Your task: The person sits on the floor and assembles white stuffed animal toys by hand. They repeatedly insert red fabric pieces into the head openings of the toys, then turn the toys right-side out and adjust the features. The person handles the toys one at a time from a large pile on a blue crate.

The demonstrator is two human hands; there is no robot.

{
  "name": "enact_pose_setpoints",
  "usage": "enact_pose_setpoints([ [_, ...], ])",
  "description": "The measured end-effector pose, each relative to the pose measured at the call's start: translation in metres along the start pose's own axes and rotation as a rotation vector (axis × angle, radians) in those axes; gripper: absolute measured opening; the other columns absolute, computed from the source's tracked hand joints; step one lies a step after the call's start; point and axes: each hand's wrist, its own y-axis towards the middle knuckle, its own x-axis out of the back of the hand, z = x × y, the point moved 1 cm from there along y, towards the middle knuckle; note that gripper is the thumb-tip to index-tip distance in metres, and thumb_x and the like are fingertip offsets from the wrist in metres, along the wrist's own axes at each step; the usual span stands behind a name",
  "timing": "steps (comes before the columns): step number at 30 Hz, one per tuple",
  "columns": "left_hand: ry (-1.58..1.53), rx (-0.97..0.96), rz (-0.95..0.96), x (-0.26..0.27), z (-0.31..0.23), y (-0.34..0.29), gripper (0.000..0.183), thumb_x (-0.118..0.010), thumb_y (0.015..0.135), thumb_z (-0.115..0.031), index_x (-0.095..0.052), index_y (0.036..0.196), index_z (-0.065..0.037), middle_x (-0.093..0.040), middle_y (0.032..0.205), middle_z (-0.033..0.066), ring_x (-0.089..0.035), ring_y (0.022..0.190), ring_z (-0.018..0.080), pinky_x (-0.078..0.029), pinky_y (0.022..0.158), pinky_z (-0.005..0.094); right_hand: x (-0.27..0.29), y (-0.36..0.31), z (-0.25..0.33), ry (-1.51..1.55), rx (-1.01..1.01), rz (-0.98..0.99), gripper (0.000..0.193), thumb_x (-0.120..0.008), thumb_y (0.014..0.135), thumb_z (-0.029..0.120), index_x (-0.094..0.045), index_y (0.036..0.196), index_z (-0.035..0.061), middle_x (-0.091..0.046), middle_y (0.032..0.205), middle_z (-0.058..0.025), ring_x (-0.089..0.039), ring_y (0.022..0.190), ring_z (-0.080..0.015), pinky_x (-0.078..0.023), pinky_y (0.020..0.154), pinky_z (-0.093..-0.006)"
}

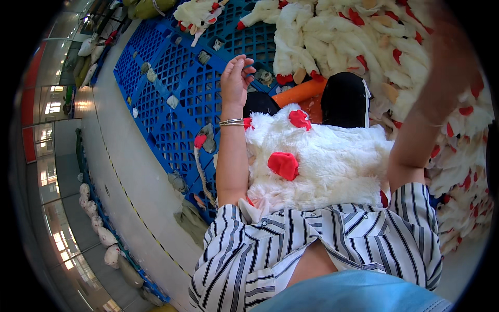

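Observation:
A white furry plush toy skin (338, 161) with red fabric patches lies across my lap. My left hand (239, 75) is raised beyond its left end, above the blue pallet. The fingers there are loosely curled and a little apart, with nothing visible in them. My left forearm runs along the skin's left edge. My right hand (453, 31) reaches to the far right over a big heap of similar white plush skins (358, 39). It is dark and smeared by motion, so its fingers and anything in them cannot be made out.
Blue plastic pallets (156, 70) cover the floor ahead and to the left, with scraps caught in their openings. One plush skin (200, 15) lies on them. Something orange (299, 94) shows between my knees. Several filled sacks (106, 236) line the wall beyond a pale walkway (112, 135).

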Motion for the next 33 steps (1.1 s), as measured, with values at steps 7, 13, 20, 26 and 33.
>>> enact_pose_setpoints([
  [7, 0.049, 0.034, 0.057, -0.001, 0.006, -0.001, 0.015, -0.055, 0.099, -0.018, -0.063, 0.109, -0.010, -0.069, 0.098, 0.0022, -0.065, 0.080, 0.0081, -0.050, 0.065, 0.0222, -0.069, -0.136, 0.200, 0.906, 0.074, 1.588, 0.046, -0.073, 0.082, 0.031, -0.058, 0.115, 0.0028, -0.066, 0.086, -0.0184, -0.064, 0.076, -0.0356, -0.050, 0.068, -0.0416],
  [13, 0.165, 0.074, 0.105, 0.007, -0.002, -0.007, 0.018, -0.053, 0.100, -0.021, -0.064, 0.110, -0.010, -0.070, 0.100, 0.0008, -0.065, 0.081, 0.0073, -0.049, 0.068, 0.0214, -0.097, -0.154, 0.186, 0.982, 0.128, 1.564, 0.018, -0.057, 0.094, 0.019, -0.061, 0.100, 0.0021, -0.063, 0.075, -0.0164, -0.063, 0.066, -0.0286, -0.050, 0.064, -0.0405],
  [20, 0.366, 0.187, 0.579, -0.007, -0.021, -0.027, 0.033, -0.054, 0.100, -0.032, -0.062, 0.120, -0.008, -0.068, 0.109, 0.0035, -0.064, 0.098, 0.0117, -0.049, 0.079, 0.0240, -0.079, -0.062, 0.139, 0.867, -0.203, 0.852, 0.011, -0.057, 0.093, 0.003, -0.064, 0.102, 0.0024, -0.065, 0.081, -0.0038, -0.060, 0.071, -0.0078, -0.048, 0.064, -0.0227],
  [26, 0.026, 0.394, 0.937, -0.037, -0.020, -0.055, 0.087, -0.050, 0.088, -0.071, -0.042, 0.139, 0.000, -0.062, 0.122, 0.0165, -0.061, 0.113, 0.0252, -0.050, 0.095, 0.0384, -0.084, -0.013, 0.088, 0.895, -0.423, 0.385, 0.016, -0.057, 0.094, 0.009, -0.065, 0.105, 0.0003, -0.064, 0.092, -0.0013, -0.057, 0.082, -0.0065, -0.045, 0.073, -0.0204],
  [33, 0.003, 0.374, 0.836, -0.037, -0.009, -0.064, 0.066, -0.062, 0.088, -0.041, -0.046, 0.139, -0.002, -0.054, 0.136, 0.0132, -0.055, 0.121, 0.0209, -0.046, 0.101, 0.0364, -0.082, 0.042, 0.050, 0.931, -0.323, 0.122, 0.022, -0.053, 0.097, 0.012, -0.066, 0.109, -0.0006, -0.064, 0.093, 0.0011, -0.057, 0.081, -0.0053, -0.045, 0.072, -0.0194],
])
